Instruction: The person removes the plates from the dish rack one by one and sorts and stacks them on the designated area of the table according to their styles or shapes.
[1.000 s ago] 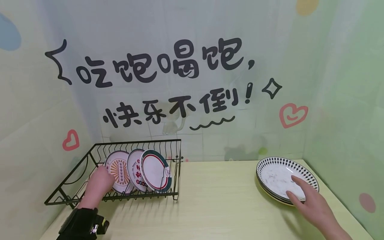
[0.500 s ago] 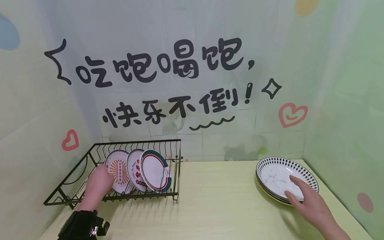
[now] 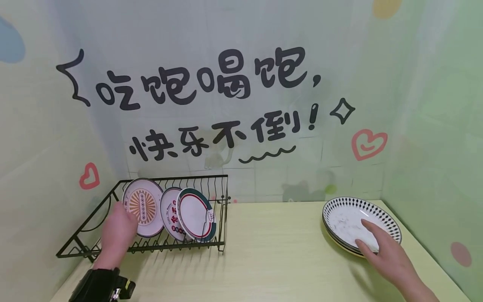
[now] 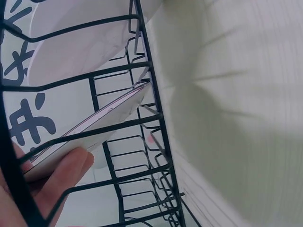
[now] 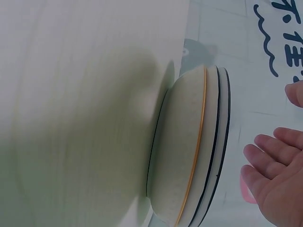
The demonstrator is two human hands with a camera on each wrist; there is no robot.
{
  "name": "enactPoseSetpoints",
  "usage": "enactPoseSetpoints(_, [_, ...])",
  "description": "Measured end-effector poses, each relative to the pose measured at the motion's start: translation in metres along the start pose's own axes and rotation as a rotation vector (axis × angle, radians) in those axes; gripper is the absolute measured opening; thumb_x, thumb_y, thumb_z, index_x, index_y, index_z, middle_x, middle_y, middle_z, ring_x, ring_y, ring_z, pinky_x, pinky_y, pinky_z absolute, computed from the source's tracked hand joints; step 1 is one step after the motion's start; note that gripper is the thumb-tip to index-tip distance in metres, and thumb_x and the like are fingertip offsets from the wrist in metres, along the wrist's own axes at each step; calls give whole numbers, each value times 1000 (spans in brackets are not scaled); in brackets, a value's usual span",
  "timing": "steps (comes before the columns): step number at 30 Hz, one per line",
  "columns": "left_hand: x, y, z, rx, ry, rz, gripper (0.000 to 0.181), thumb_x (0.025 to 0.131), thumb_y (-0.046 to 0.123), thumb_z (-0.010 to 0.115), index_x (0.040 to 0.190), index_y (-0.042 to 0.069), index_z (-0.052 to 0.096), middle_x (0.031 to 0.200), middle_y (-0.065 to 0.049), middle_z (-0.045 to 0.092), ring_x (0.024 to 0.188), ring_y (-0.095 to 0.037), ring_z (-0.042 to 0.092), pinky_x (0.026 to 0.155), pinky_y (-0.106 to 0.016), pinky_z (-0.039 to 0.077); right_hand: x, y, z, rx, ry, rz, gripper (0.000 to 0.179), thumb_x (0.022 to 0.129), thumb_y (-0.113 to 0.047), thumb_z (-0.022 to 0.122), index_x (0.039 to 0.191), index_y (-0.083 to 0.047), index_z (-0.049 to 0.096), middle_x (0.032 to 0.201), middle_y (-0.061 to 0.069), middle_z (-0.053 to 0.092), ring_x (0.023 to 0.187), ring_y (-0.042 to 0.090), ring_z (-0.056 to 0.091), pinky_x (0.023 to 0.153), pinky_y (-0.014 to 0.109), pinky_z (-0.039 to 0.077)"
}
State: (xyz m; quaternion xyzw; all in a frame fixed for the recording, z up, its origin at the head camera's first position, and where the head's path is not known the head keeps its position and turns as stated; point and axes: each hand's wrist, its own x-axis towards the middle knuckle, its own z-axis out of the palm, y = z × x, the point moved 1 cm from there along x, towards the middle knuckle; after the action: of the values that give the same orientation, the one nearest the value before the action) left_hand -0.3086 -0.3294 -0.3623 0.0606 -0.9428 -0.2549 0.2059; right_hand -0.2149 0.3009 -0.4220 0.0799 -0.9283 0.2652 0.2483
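My left hand (image 3: 118,228) pinches the edge of a white plate with an orange sunburst (image 3: 142,206) at the left of the black wire dish rack (image 3: 196,245). In the left wrist view that plate (image 4: 94,125) stands tilted between the wires, with fingers (image 4: 71,165) behind its rim. Two more plates lean in the rack to its right: one with red lettering (image 3: 171,216) and one with a green and red rim (image 3: 194,214). My right hand (image 3: 390,251) hovers, fingers extended, by a stack of plates (image 3: 345,216); the right wrist view shows it apart from the stack (image 5: 189,142).
The rack stands on a pale wooden table (image 3: 271,243) near the left wall. Behind it hangs a printed cloth backdrop (image 3: 264,180) with large black lettering. The right wall (image 3: 434,188) stands close beside the plate stack.
My left hand has raised the sunburst plate and shifted it slightly left, so it sits higher than the other two. The right hand has moved slightly left over the stack.
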Motion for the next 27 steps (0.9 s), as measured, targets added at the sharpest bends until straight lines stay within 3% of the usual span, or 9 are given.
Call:
enactPoseSetpoints(6, [1,3,-4,11,97,45,28,92,2,46,108,-20,42,74,-32,56,54,-35,56,38,-41,42,1,0,2,-1,6,-15,55,92,-20,69,137,5,49,131,30,54,118,50,49,90,60,40])
enactPoseSetpoints(8, [1,4,-5,6,110,43,29,93,3,46,110,-20,41,74,-32,56,53,-34,55,38,-41,41,1,-1,3,0,13,-23,55,92,-20,70,137,5,49,132,29,54,118,49,49,104,45,38])
enactPoseSetpoints(10, [0,4,-7,3,119,27,32,94,4,45,115,-20,40,74,-31,56,52,-33,55,37,-39,40,2,-3,4,-3,29,-39,55,91,-19,71,136,4,50,131,28,55,117,49,50,111,23,29])
enactPoseSetpoints(13, [-3,7,-9,-23,148,5,34,97,6,43,120,-18,38,75,-30,57,52,-33,55,37,-38,38,2,-5,6,-9,58,-63,55,90,-17,72,136,4,51,131,27,57,115,47,51,97,-2,11])
enactPoseSetpoints(20, [-6,16,-19,-51,302,45,24,97,5,42,111,-15,42,77,-33,56,54,-40,55,38,-42,39,2,-4,11,-15,83,-85,58,86,-15,75,136,3,51,130,26,58,113,44,52,96,-3,12])
enactPoseSetpoints(27, [-4,21,-31,-42,365,47,22,98,6,43,110,-13,44,78,-33,57,59,-46,58,41,-47,46,3,-7,12,-8,85,-92,59,85,-14,76,136,2,51,130,24,58,113,43,52,95,-3,12])
